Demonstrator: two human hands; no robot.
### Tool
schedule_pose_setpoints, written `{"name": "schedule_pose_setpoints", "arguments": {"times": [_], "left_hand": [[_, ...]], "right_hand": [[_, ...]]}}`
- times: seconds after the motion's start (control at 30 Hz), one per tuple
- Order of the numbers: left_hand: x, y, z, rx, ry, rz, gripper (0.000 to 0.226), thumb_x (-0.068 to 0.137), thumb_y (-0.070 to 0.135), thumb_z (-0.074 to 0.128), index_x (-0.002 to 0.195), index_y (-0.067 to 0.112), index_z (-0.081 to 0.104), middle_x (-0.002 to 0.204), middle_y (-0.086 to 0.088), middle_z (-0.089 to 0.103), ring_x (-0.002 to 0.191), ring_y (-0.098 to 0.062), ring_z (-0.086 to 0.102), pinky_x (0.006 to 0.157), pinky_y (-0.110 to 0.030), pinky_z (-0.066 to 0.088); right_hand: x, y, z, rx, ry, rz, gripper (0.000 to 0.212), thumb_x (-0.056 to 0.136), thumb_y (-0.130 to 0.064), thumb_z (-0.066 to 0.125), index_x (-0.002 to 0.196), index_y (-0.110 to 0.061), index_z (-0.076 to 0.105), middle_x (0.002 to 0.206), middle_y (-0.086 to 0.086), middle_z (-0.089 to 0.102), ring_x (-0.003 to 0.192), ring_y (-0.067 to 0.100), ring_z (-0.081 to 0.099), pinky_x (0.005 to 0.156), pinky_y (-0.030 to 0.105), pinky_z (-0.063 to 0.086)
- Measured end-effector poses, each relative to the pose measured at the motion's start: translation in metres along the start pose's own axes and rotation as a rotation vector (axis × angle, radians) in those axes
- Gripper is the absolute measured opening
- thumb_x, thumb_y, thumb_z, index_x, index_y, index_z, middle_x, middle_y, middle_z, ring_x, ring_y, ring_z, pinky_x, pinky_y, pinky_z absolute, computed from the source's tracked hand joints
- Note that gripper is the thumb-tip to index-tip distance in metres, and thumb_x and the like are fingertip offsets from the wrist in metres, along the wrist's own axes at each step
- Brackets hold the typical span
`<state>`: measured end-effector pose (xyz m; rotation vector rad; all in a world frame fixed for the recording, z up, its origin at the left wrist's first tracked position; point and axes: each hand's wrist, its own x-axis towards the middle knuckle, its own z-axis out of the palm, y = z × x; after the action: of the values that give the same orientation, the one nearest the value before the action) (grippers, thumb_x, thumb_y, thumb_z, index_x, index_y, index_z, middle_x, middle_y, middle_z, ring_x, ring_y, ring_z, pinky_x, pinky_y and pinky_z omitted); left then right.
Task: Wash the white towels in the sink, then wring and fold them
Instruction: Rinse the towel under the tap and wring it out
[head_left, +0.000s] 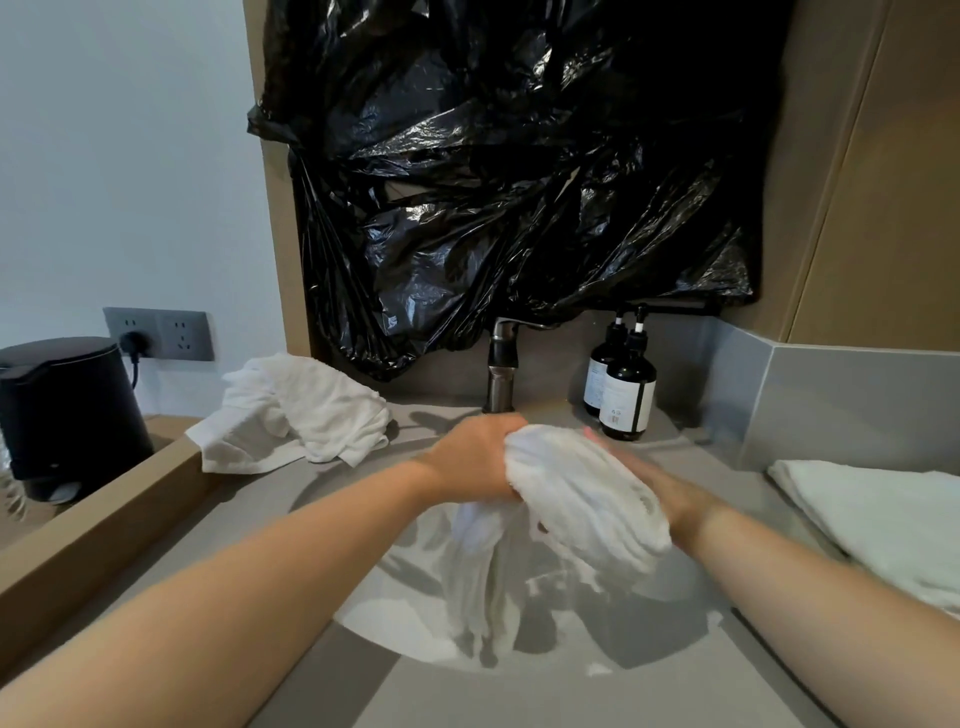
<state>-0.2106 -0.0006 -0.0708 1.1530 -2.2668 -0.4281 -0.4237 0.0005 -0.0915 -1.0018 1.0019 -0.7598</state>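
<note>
Head view | I saw left hand (475, 457) fisted round the upper end of the towel (582, 499), held above the sink (395, 566) | long axis ran down-right toward right hand (662, 491), blurred against its far side, grip unreadable | loose tail hung below
</note>
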Motion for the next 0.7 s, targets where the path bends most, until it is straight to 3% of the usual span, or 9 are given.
{"name": "schedule_pose_setpoints", "arguments": {"times": [0.1,0.17,0.23,0.3,0.37,0.47,0.53,0.6,0.7], "left_hand": [[0.008,0.005,-0.008,-0.095,0.007,0.067,0.021,0.08,0.011,0.074,0.08,0.023,0.056,0.075,0.015,0.056,0.067,0.006,0.053,0.063,-0.009,0.038],[0.012,0.002,-0.013,-0.07,0.054,0.068,0.018,0.08,0.012,0.074,0.082,0.02,0.058,0.076,0.015,0.057,0.069,0.006,0.054,0.064,-0.01,0.038],[0.016,-0.004,-0.017,-0.008,0.075,0.027,0.018,0.08,0.016,0.074,0.09,0.015,0.06,0.08,0.015,0.058,0.073,-0.001,0.055,0.064,-0.012,0.037],[0.019,-0.009,-0.018,0.134,0.035,-0.02,0.016,0.083,0.021,0.07,0.089,0.017,0.056,0.081,0.014,0.054,0.074,-0.006,0.052,0.063,-0.014,0.037],[0.021,-0.016,-0.017,0.274,-0.036,-0.07,0.017,0.084,0.026,0.065,0.08,0.026,0.048,0.078,0.015,0.052,0.074,-0.011,0.051,0.064,-0.021,0.038],[0.019,-0.023,-0.014,0.381,-0.138,-0.117,0.014,0.08,0.021,0.064,0.079,0.027,0.051,0.08,0.008,0.058,0.077,-0.019,0.058,0.061,-0.028,0.044],[0.017,-0.025,-0.015,0.345,-0.223,-0.193,0.016,0.077,0.014,0.065,0.092,0.016,0.06,0.09,0.001,0.063,0.08,-0.019,0.06,0.061,-0.028,0.046],[0.016,-0.024,-0.017,0.264,-0.315,-0.29,0.025,0.075,0.014,0.07,0.099,0.013,0.063,0.096,-0.003,0.066,0.079,-0.018,0.061,0.06,-0.026,0.047],[0.016,-0.028,-0.019,0.079,-0.357,-0.402,0.042,0.064,0.027,0.078,0.101,0.01,0.068,0.096,-0.007,0.07,0.081,-0.024,0.067,0.061,-0.031,0.051]], "right_hand": [[-0.001,0.008,0.013,0.016,-0.038,-0.053,0.049,0.102,-0.039,0.04,0.132,-0.003,0.053,0.112,0.018,0.069,0.086,0.027,0.072,0.067,0.036,0.058],[-0.001,0.007,0.012,0.084,-0.301,0.003,0.08,0.091,-0.065,0.038,0.139,-0.002,0.047,0.126,0.025,0.06,0.11,0.041,0.063,0.08,0.05,0.054],[0.002,0.004,0.004,0.027,-0.678,0.084,0.109,0.072,-0.084,0.039,0.147,-0.004,0.035,0.145,0.026,0.04,0.132,0.04,0.044,0.101,0.054,0.041],[0.013,0.0,-0.01,-0.117,-0.823,0.012,0.096,0.077,-0.076,0.046,0.144,-0.007,0.039,0.142,0.019,0.045,0.121,0.026,0.053,0.103,0.042,0.043],[0.017,-0.01,-0.014,-0.308,-0.896,0.08,0.073,0.082,-0.063,0.057,0.134,-0.013,0.05,0.127,0.008,0.059,0.106,0.014,0.059,0.093,0.029,0.048],[0.012,-0.035,-0.009,-0.595,-0.657,0.202,0.069,0.071,-0.039,0.082,0.127,-0.01,0.053,0.113,0.003,0.068,0.102,0.016,0.065,0.089,0.032,0.053],[0.009,-0.052,0.005,-1.082,-0.349,0.184,0.073,0.063,-0.032,0.086,0.125,-0.014,0.053,0.114,0.006,0.068,0.102,0.023,0.068,0.087,0.041,0.056],[0.008,-0.062,0.025,-1.59,-0.069,0.053,0.058,0.063,-0.034,0.087,0.112,-0.023,0.059,0.106,-0.002,0.067,0.097,0.019,0.067,0.083,0.035,0.057],[0.012,-0.061,0.044,-1.919,0.169,-0.255,0.036,0.07,-0.032,0.078,0.099,-0.028,0.056,0.088,-0.008,0.06,0.086,0.016,0.06,0.069,0.03,0.049]]}}
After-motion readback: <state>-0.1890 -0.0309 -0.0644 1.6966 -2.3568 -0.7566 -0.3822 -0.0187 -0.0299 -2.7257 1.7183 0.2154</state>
